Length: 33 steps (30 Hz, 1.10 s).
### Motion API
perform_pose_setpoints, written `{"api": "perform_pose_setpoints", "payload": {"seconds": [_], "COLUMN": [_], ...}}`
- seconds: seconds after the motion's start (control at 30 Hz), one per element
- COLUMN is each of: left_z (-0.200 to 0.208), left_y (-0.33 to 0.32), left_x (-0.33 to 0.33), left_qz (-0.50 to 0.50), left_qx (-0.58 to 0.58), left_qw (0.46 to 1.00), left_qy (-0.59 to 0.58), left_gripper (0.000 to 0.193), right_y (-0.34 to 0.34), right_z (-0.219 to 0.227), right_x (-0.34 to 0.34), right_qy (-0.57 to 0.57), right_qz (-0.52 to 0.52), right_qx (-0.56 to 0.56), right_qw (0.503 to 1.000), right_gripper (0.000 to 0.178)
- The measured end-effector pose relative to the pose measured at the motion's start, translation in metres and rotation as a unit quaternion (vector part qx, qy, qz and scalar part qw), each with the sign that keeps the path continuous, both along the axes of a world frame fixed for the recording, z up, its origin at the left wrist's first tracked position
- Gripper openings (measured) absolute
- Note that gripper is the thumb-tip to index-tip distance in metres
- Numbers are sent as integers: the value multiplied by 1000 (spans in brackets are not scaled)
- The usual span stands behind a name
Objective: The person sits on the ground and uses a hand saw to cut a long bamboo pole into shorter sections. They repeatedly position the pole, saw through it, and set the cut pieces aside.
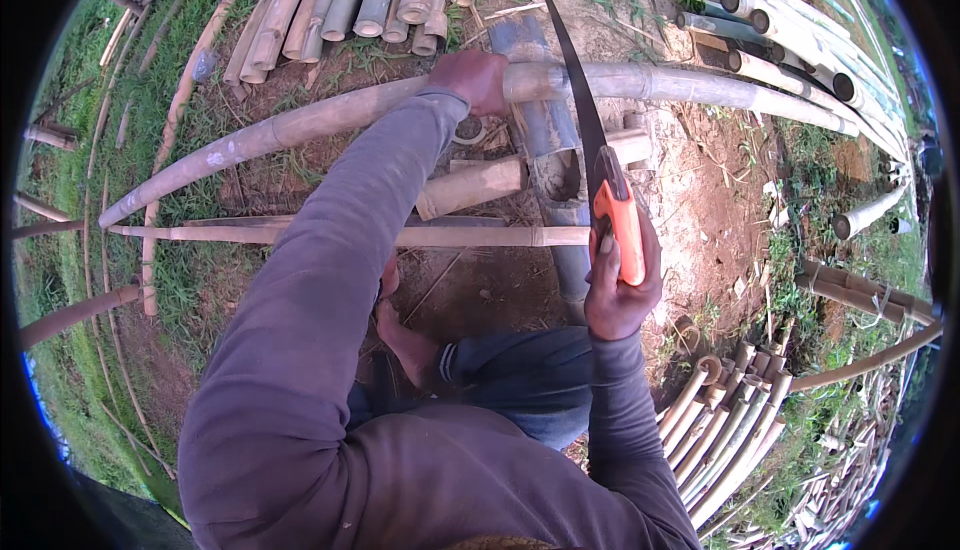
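Observation:
A long bamboo pole [300, 128] runs from left to right across the far part of the work spot. My left hand [472, 82] is wrapped round it near its middle. In my right hand [622, 295] is a handsaw [622, 225], gripped by its orange handle. Its dark blade points away from me and crosses over the pole, to the right of my left hand. Whether the teeth touch the bamboo, I cannot tell. Beneath the pole lies a thick greyish bamboo support [565, 250]. Beside it rests a short bamboo piece [475, 187].
A thinner bamboo length [470, 237] lies crosswise nearer to me. Cut bamboo poles [370, 0] are stacked at the far side, with more bamboo poles [790, 35] at the far right. A bundle of bamboo pieces [720, 430] stands at the near right. My bare foot [408, 345] is below my left arm.

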<state>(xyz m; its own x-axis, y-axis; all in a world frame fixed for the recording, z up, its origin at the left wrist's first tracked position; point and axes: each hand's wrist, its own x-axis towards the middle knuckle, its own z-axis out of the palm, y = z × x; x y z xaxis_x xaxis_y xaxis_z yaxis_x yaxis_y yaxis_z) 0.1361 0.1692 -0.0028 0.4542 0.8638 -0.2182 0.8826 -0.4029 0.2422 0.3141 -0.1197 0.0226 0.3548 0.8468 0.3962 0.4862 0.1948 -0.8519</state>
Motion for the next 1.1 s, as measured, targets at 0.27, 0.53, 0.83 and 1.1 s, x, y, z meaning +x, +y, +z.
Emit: {"api": "perform_pose_setpoints", "payload": {"seconds": [0.27,0.53,0.83,1.1], "left_z": [-9,-10,-7,-15], "left_y": [2,10,13,20], "left_x": [11,-3,-1,8], "left_qz": [-23,-25,-18,-36], "left_qx": [-32,-57,-81,-84], "left_qw": [999,998,996,996], "left_qy": [-10,2,-10,-10], "left_gripper": [55,61,60,60], "right_y": [60,-66,59,59], "right_z": [-16,9,13,-28], "right_x": [6,-1,-4,9], "right_qy": [65,33,87,19], "right_qz": [-23,-6,-6,-21], "right_qx": [-9,-40,-103,-45], "right_qw": [998,999,991,999], "right_gripper": [45,52,43,43]}}
